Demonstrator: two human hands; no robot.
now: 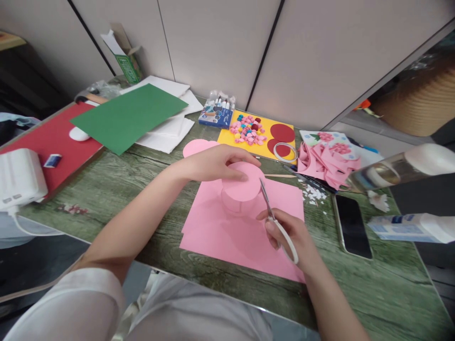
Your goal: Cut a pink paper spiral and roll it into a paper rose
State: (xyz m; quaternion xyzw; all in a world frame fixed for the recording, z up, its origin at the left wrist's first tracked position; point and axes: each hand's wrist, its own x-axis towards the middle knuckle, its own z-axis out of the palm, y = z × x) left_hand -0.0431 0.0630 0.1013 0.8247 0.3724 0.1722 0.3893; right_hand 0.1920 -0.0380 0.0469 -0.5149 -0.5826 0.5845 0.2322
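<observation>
Between its thumb and fingers my left hand (227,162) holds a pink paper circle (241,187) by its upper left edge. My right hand (287,232) grips white-handled scissors (270,208), whose tips touch the circle's right edge. The circle is held above pink paper sheets (231,244) lying on the table, with a round shape visible just under it. More pink round paper (199,147) lies behind my left hand, partly hidden by it.
Behind are a yellow sheet (227,137) with pompoms, red circles and a tape roll, and a pile of pink scraps (327,163). A phone (352,226) and bottles stand or lie right; green paper (130,118) and a white power bank (21,180) are left.
</observation>
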